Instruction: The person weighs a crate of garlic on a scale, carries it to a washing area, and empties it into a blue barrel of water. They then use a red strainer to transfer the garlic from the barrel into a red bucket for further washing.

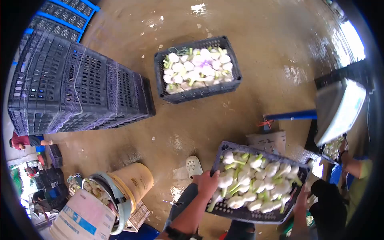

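A dark plastic crate [256, 216] full of white garlic bulbs [258, 184] with green stems is held in front of my body, slightly tilted. My left hand [209, 184] is closed on its left side, with the fingers at the rim. On the opposite side my right hand [302, 198] grips the crate's right edge, its fingers partly hidden. Farther ahead, a second dark crate [196, 94] of garlic rests on the wet floor, apart from both hands. A loop of green string lies on its bulbs.
Stacked dark crates [88, 84] tied with string stand at the left. Below them are a yellowish bucket [138, 180] and a white bucket [82, 218]. A scale-like metal box [340, 108] with a blue bar [294, 115] is at the right. A co-worker [356, 192] is close on the right.
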Demonstrator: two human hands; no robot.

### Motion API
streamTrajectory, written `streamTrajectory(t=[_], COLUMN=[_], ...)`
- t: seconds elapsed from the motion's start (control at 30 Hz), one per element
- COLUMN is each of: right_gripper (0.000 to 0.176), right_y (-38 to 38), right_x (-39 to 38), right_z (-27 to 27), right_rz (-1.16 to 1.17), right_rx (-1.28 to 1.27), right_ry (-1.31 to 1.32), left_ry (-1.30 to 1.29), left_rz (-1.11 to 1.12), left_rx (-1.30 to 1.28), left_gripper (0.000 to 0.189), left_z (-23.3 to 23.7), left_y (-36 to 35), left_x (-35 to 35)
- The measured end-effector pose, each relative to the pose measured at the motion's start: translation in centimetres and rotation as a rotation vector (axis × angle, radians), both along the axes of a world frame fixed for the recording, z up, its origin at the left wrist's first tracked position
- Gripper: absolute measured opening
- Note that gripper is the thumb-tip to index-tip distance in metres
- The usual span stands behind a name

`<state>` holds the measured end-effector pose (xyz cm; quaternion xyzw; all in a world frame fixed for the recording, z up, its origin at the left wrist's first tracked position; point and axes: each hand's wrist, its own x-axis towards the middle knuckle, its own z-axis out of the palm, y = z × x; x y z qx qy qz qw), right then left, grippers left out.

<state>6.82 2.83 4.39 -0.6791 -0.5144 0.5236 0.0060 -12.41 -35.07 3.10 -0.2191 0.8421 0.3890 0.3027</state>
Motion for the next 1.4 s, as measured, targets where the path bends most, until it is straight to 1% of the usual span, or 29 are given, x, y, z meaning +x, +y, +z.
streamTrajectory(t=[0.07, 0.13, 0.2, 0.27, 0.33, 0.37, 0.4, 0.43, 0.47, 0.53, 0.57, 0.6, 0.67, 0.73, 0.8, 0.83, 0.87, 0.9, 0.93, 1.0, 1.03, 1.07, 1.1, 1.13, 1.2, 1.27, 1.3, 1.37, 1.4], right_gripper=[0.048, 0.047, 0.054, 0.050, 0.051, 0.053, 0.055, 0.056, 0.058, 0.058, 0.057, 0.057, 0.060, 0.061, 0.061, 0.062, 0.063, 0.066, 0.066, 0.068, 0.066, 0.066, 0.066, 0.065, 0.065, 0.065, 0.065, 0.055, 0.053], right_y=[-4.9, -7.8, -11.8, -14.4, -15.0, -14.7, -15.2, -15.5, -16.5, -15.1, -14.4, -14.0, -13.4, -11.3, -9.0, -10.2, -10.0, -9.3, -9.2, -10.0, -10.2, -10.4, -10.3, -10.3, -10.3, -10.4, -10.5, -10.7, -10.8], right_x=[-2.9, -5.9, -12.4, -18.5, -23.1, -25.4, -29.3, -32.8, -37.6, -43.3, -46.8, -48.9, -56.8, -63.3, -68.4, -66.3, -67.2, -68.8, -68.7, -68.1, -68.1, -68.6, -68.5, -68.6, -68.6, -68.0, -67.2, -65.0, -63.6], right_z=[3.6, 3.8, 4.9, 5.0, 2.8, 1.2, 1.8, 3.3, 6.7, 6.1, 6.4, 7.1, 8.4, 7.1, 3.5, 3.9, 2.5, 0.7, 0.3, 1.0, 2.3, 2.3, 2.3, 2.5, 2.7, 2.4, 2.2, 2.0, 1.9], right_rz=[0.010, 0.025, 0.112, 0.167, 0.288, 0.330, 0.367, 0.384, 0.396, 0.592, 0.564, 0.540, 0.520, 0.605, 0.648, 0.678, 0.704, 0.785, 0.788, 0.911, 0.948, 0.938, 0.937, 0.936, 0.950, 0.951, 0.944, 0.880, 0.845], right_rx=[-0.110, -0.125, -0.053, -0.088, 0.004, 0.101, 0.199, 0.144, 0.091, 0.339, 0.309, 0.272, 0.197, 0.227, 0.155, 0.120, 0.080, 0.075, 0.053, 0.320, 0.261, 0.241, 0.239, 0.242, 0.243, 0.345, 0.337, 0.480, 0.554], right_ry=[-0.020, -0.019, -0.067, -0.021, 0.070, 0.112, 0.148, 0.163, 0.176, 0.196, 0.214, 0.232, 0.212, 0.126, 0.088, 0.071, 0.038, -0.036, -0.063, -0.076, -0.096, -0.106, -0.107, -0.105, -0.149, -0.095, -0.105, 0.046, 0.121], left_ry=[-0.012, 0.005, 0.036, 0.089, 0.158, 0.168, 0.172, 0.203, 0.213, 0.228, 0.255, 0.279, 0.302, 0.231, 0.181, 0.188, 0.181, 0.188, 0.166, 0.193, 0.211, 0.235, 0.260, 0.249, 0.255, 0.267, 0.292, 0.281, 0.279], left_rz=[0.008, 0.030, 0.079, 0.191, 0.315, 0.370, 0.422, 0.452, 0.484, 0.480, 0.500, 0.525, 0.538, 0.497, 0.457, 0.486, 0.512, 0.454, 0.492, 0.462, 0.458, 0.443, 0.482, 0.434, 0.427, 0.420, 0.431, 0.414, 0.409], left_rx=[-0.044, -0.131, -0.276, -0.188, -0.103, -0.068, -0.033, 0.039, 0.055, 0.081, 0.137, 0.185, 0.233, 0.194, 0.225, 0.226, 0.223, 0.197, 0.197, 0.281, 0.230, 0.186, 0.063, 0.018, -0.067, -0.068, -0.069, -0.061, -0.046], left_gripper=[0.037, 0.040, 0.045, 0.045, 0.044, 0.044, 0.043, 0.044, 0.043, 0.041, 0.039, 0.038, 0.036, 0.036, 0.035, 0.035, 0.035, 0.036, 0.037, 0.038, 0.039, 0.041, 0.043, 0.045, 0.045, 0.045, 0.045, 0.044, 0.043], left_z=[2.5, 6.9, 8.4, 9.0, 9.5, 10.7, 11.5, 10.6, 10.7, 12.9, 12.7, 12.7, 11.2, 10.0, 7.9, 8.5, 7.1, 4.3, 4.9, 4.6, 4.5, 4.2, 4.1, 4.3, 4.6, 3.7, 3.3, 3.7, 3.9], left_y=[-4.5, -7.5, -11.0, -14.4, -16.8, -17.1, -17.5, -18.6, -19.0, -17.9, -17.7, -17.6, -16.9, -15.5, -14.3, -15.7, -15.9, -16.3, -15.5, -16.2, -16.4, -16.5, -15.9, -15.8, -15.2, -15.5, -15.7, -15.4, -15.1], left_x=[-3.0, -7.6, -11.6, -15.3, -19.1, -21.1, -23.3, -25.1, -27.5, -32.8, -35.3, -36.1, -41.9, -46.4, -49.9, -46.3, -46.1, -47.2, -47.2, -46.5, -45.8, -46.0, -46.1, -46.2, -46.2, -46.5, -46.4, -46.7, -46.8])
